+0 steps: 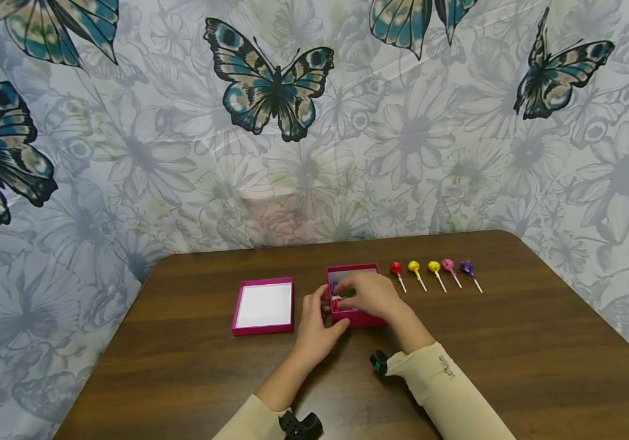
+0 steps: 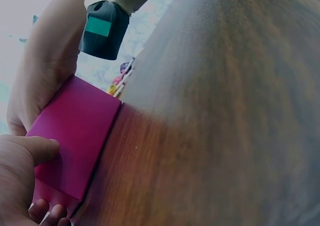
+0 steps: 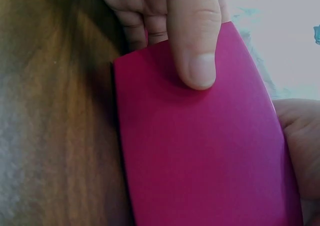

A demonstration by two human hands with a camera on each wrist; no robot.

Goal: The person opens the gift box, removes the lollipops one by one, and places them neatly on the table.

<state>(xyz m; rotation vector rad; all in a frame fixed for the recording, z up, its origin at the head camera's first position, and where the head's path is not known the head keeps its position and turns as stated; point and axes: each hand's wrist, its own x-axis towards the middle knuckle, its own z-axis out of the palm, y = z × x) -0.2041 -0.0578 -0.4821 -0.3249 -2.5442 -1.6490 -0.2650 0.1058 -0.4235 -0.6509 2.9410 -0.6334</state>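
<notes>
A magenta box (image 1: 365,319) without its lid stands on the table, with red, green and purple lollipops (image 1: 336,303) partly showing inside. My left hand (image 1: 316,330) grips its near left corner, the thumb against the front wall and the fingers along the left side. In the left wrist view the left thumb (image 2: 45,150) presses the magenta wall. My right hand (image 1: 369,294) reaches over the right rim into the box, fingers bent down among the lollipops. I cannot tell whether it pinches one, since the box wall hides the fingertips in the right wrist view.
Left of the box lies the magenta lid (image 1: 262,330), its white inside facing up. To the right, a row holds a red lollipop (image 1: 396,268), two yellow lollipops (image 1: 434,267), a pink lollipop (image 1: 448,264) and a purple lollipop (image 1: 467,266). A butterfly-print cloth (image 1: 314,183) hangs behind the wooden table (image 1: 193,354).
</notes>
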